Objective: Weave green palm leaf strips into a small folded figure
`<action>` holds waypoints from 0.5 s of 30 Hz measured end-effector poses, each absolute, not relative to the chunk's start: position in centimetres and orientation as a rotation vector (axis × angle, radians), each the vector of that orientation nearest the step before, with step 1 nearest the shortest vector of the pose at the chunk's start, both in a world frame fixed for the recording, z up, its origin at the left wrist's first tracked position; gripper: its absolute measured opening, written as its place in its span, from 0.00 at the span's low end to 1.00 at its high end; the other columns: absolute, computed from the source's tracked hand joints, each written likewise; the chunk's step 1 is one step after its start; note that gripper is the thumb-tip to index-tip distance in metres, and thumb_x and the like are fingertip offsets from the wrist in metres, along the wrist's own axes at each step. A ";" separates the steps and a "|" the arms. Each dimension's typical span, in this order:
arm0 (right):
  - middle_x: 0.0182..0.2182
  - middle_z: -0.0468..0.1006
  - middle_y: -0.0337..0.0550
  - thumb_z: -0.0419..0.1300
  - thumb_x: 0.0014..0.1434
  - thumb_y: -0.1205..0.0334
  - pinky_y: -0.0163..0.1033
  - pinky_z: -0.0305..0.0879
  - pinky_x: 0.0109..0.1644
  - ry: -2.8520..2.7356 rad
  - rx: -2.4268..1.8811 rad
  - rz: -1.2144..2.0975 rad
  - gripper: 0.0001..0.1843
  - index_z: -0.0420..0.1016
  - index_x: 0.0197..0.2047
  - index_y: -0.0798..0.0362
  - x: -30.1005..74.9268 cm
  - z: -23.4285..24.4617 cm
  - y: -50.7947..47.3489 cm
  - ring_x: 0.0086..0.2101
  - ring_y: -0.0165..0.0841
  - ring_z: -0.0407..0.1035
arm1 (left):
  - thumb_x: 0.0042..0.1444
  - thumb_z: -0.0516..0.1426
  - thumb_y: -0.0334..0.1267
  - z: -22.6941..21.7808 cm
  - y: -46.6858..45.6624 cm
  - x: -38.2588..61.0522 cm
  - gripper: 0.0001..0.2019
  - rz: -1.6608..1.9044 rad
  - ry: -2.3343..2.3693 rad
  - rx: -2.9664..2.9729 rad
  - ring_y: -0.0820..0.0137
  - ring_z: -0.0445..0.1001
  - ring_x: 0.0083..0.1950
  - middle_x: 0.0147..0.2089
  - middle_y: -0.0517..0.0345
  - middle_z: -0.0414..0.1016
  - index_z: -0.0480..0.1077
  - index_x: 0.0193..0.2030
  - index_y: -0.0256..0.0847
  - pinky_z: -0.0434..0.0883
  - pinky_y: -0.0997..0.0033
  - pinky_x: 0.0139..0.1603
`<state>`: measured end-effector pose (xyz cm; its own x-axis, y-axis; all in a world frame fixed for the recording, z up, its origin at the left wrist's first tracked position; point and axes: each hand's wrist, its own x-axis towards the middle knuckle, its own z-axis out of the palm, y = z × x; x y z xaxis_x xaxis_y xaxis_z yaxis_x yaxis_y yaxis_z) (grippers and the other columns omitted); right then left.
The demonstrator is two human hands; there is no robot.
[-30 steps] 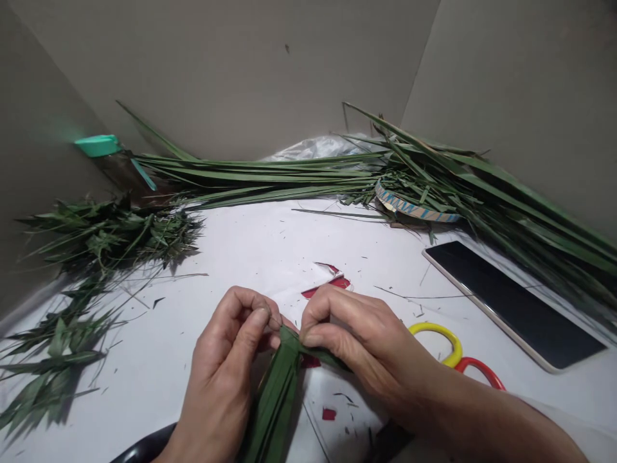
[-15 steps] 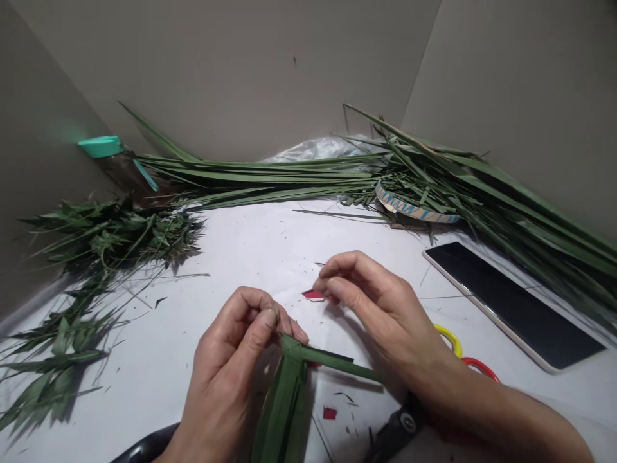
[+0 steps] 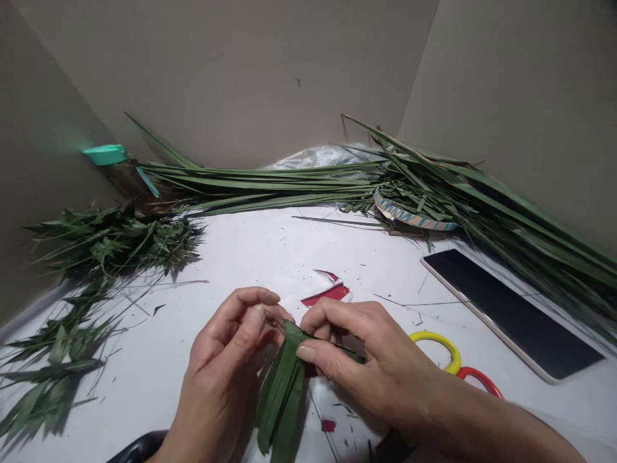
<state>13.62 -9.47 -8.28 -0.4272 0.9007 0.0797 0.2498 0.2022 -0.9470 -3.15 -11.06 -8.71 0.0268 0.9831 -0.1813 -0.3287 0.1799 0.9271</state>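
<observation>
A folded green leaf piece, its long strips hanging down, is held between my two hands. My left hand is curled at its top left corner, thumb and forefinger close together by the tip and other fingers behind it. My right hand pinches the right side of the folded top between thumb and fingers. A dark strip end pokes out under the right fingers. Behind the hands lies a torn red and white scrap; a small red bit lies below.
Scissors with yellow and red handles lie partly under my right forearm, near a phone. Long leaves line the back, with a patterned tape ring. Leaf cuttings and a green-lidded bottle are left.
My right hand has moved left and down from above the paper onto the leaf piece and gripped its side strip. The red scrap and scissors handles show more. My left hand stays near the top.
</observation>
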 end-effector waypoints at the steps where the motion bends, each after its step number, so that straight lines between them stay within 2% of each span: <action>1: 0.22 0.70 0.30 0.59 0.59 0.67 0.29 0.59 0.30 -1.798 -1.072 1.223 0.05 0.71 0.30 0.52 13.6 -8.3 -9.5 0.24 0.24 0.63 | 0.60 0.58 0.40 -8.7 -11.2 -3.1 0.05 1.186 0.995 0.813 0.70 0.73 0.35 0.33 0.57 0.76 0.74 0.40 0.45 0.72 0.76 0.36; 4: 0.21 0.68 0.30 0.60 0.58 0.67 0.28 0.59 0.29 -1.782 -1.061 1.126 0.04 0.71 0.31 0.52 13.5 -8.5 -9.6 0.23 0.23 0.62 | 0.60 0.58 0.40 -8.7 -11.4 -3.1 0.06 1.126 0.895 0.848 0.69 0.73 0.36 0.34 0.56 0.75 0.75 0.41 0.45 0.71 0.75 0.37; 8: 0.22 0.68 0.29 0.61 0.58 0.68 0.28 0.58 0.31 -1.849 -0.941 0.950 0.04 0.69 0.34 0.51 13.7 -9.1 -10.0 0.23 0.22 0.61 | 0.56 0.62 0.40 -9.1 -11.4 -2.9 0.05 1.125 0.978 0.976 0.69 0.72 0.36 0.34 0.58 0.74 0.75 0.39 0.45 0.70 0.75 0.36; 11: 0.26 0.71 0.29 0.60 0.60 0.68 0.28 0.59 0.35 -1.906 -0.899 0.867 0.05 0.68 0.37 0.49 14.0 -9.4 -10.4 0.26 0.23 0.64 | 0.55 0.64 0.40 -9.3 -11.4 -3.0 0.04 1.123 1.068 1.011 0.72 0.69 0.32 0.31 0.61 0.71 0.75 0.35 0.45 0.68 0.77 0.34; 15: 0.29 0.72 0.28 0.60 0.61 0.68 0.29 0.60 0.40 -1.951 -0.932 0.790 0.06 0.69 0.40 0.47 14.4 -9.2 -10.7 0.29 0.24 0.66 | 0.54 0.65 0.39 -9.4 -11.7 -3.1 0.03 1.178 1.095 1.044 0.72 0.71 0.33 0.32 0.61 0.73 0.76 0.33 0.46 0.69 0.78 0.34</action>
